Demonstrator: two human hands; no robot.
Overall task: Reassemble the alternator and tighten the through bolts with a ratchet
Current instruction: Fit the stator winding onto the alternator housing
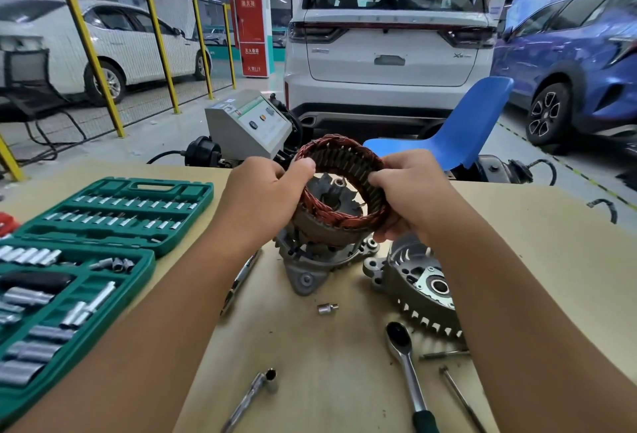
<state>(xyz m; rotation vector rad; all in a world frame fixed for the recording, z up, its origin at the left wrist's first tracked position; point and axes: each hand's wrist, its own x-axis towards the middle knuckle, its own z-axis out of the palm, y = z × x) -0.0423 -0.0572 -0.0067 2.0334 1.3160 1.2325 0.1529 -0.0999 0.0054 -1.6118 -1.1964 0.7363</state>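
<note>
A stator ring with copper windings hangs tilted above the alternator's front housing. My left hand grips its left rim and my right hand grips its right rim. Through the ring I see the rotor standing in that housing. The rear end cover lies on the table to the right, partly under my right forearm. A ratchet with a green handle lies near the front, with two long through bolts beside it.
An open green socket case fills the table's left side. A loose socket, a bent socket wrench and an extension bar lie on the cardboard-covered table. A blue chair, a grey machine and parked cars stand beyond.
</note>
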